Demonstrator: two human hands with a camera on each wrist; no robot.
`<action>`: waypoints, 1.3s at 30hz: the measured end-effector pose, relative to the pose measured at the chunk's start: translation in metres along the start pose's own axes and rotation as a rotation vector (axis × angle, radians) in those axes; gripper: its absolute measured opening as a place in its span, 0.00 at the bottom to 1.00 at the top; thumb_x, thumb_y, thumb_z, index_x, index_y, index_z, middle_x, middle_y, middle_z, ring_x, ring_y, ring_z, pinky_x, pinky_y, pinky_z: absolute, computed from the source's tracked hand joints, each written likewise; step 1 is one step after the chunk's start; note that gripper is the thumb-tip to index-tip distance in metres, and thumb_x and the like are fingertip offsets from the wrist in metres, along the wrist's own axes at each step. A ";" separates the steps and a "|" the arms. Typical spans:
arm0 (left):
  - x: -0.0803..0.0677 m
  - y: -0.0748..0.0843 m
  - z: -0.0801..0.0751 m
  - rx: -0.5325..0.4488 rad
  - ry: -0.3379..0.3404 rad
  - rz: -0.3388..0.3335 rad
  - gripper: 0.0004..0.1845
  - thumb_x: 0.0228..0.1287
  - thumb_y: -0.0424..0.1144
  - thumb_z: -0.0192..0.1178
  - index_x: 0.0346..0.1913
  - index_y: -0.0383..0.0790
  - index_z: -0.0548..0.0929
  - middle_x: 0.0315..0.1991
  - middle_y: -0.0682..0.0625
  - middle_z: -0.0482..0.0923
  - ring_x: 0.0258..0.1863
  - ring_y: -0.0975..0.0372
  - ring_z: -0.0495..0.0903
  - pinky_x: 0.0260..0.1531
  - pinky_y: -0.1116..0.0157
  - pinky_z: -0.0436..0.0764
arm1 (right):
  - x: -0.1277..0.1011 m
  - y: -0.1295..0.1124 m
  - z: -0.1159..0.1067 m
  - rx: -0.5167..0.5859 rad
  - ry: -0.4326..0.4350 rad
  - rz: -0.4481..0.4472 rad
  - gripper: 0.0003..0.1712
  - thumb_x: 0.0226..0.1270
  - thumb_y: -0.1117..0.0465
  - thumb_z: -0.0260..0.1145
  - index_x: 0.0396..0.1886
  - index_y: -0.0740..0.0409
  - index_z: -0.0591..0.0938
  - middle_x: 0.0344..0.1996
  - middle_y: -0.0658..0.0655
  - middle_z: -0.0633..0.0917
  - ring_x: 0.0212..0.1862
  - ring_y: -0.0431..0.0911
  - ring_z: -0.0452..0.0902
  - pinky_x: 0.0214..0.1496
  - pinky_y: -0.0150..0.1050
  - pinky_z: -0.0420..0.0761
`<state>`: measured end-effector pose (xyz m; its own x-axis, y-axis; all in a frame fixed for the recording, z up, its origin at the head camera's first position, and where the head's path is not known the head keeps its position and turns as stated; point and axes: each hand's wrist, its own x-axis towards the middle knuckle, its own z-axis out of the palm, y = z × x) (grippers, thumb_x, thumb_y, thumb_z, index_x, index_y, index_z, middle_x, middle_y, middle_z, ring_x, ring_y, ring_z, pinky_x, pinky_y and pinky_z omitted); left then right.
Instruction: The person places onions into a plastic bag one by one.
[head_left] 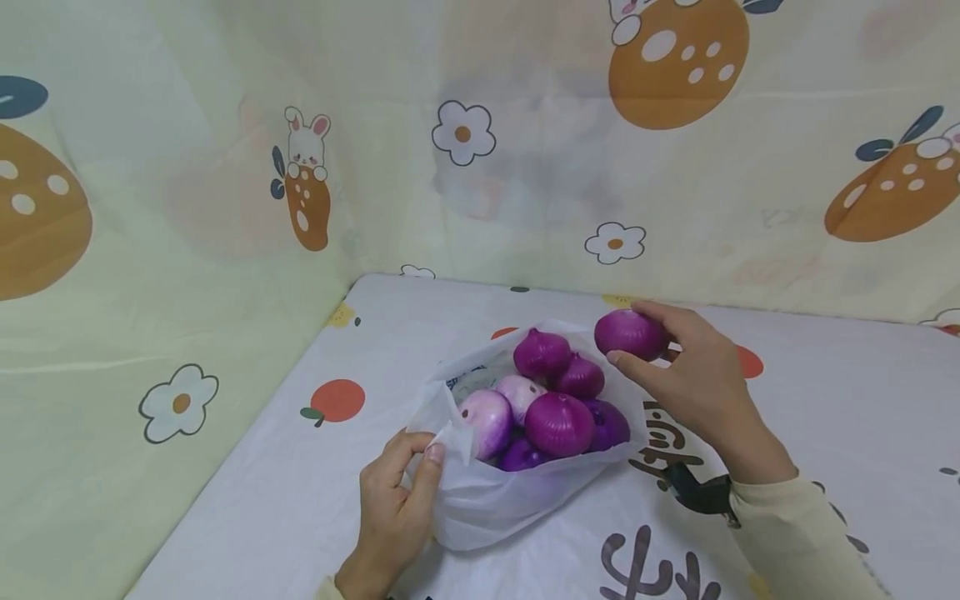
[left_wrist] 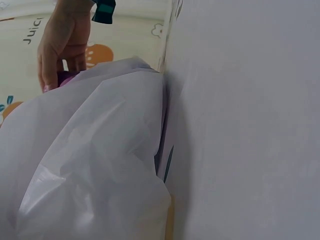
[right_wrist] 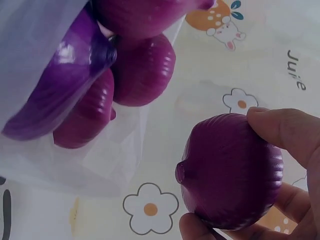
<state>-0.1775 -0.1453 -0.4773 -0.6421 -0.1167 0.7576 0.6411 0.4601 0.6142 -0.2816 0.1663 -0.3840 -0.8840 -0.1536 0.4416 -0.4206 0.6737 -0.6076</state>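
Note:
My right hand (head_left: 693, 379) grips a purple onion (head_left: 628, 333) between thumb and fingers, just past the far right rim of a white plastic bag (head_left: 502, 512). In the right wrist view this onion (right_wrist: 230, 170) is apart from the bag, its stubby tip pointing left. Several more purple and pale onions (head_left: 558, 423) lie in the open-mouthed bag. At the bag's near left edge my left hand (head_left: 397, 492) pinches the plastic between thumb and fingers. The left wrist view shows mostly the bag's outer side (left_wrist: 100, 165), with the right hand (left_wrist: 65, 45) beyond it.
The bag stands on a table with a white printed cloth (head_left: 285, 475). A patterned curtain (head_left: 525, 192) rises behind the table, and another hangs on the left side (head_left: 187, 317). A dark strap (head_left: 701, 492) sits at the right wrist.

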 end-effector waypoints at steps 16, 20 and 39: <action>0.001 -0.001 0.002 -0.025 0.007 0.043 0.11 0.64 0.19 0.60 0.39 0.37 0.85 0.32 0.47 0.85 0.35 0.59 0.80 0.47 0.70 0.77 | -0.001 -0.025 0.021 0.093 -0.070 -0.107 0.36 0.61 0.59 0.80 0.68 0.59 0.79 0.63 0.61 0.81 0.59 0.58 0.81 0.51 0.58 0.86; 0.001 -0.002 0.002 -0.024 0.007 0.035 0.11 0.64 0.19 0.60 0.40 0.38 0.85 0.33 0.48 0.85 0.35 0.60 0.80 0.47 0.70 0.78 | 0.002 -0.034 0.032 0.145 -0.117 -0.118 0.35 0.60 0.61 0.80 0.67 0.60 0.79 0.63 0.60 0.81 0.59 0.57 0.81 0.52 0.57 0.86; 0.001 -0.002 0.001 -0.025 0.007 0.047 0.10 0.64 0.19 0.60 0.39 0.37 0.85 0.34 0.46 0.85 0.37 0.58 0.80 0.48 0.71 0.78 | -0.003 -0.038 0.076 0.078 -0.159 -0.244 0.32 0.56 0.59 0.81 0.62 0.56 0.84 0.62 0.61 0.83 0.62 0.57 0.80 0.60 0.58 0.82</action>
<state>-0.1801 -0.1452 -0.4782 -0.6082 -0.1020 0.7872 0.6806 0.4434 0.5833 -0.2787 0.0862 -0.4119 -0.7729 -0.4197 0.4759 -0.6338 0.5462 -0.5476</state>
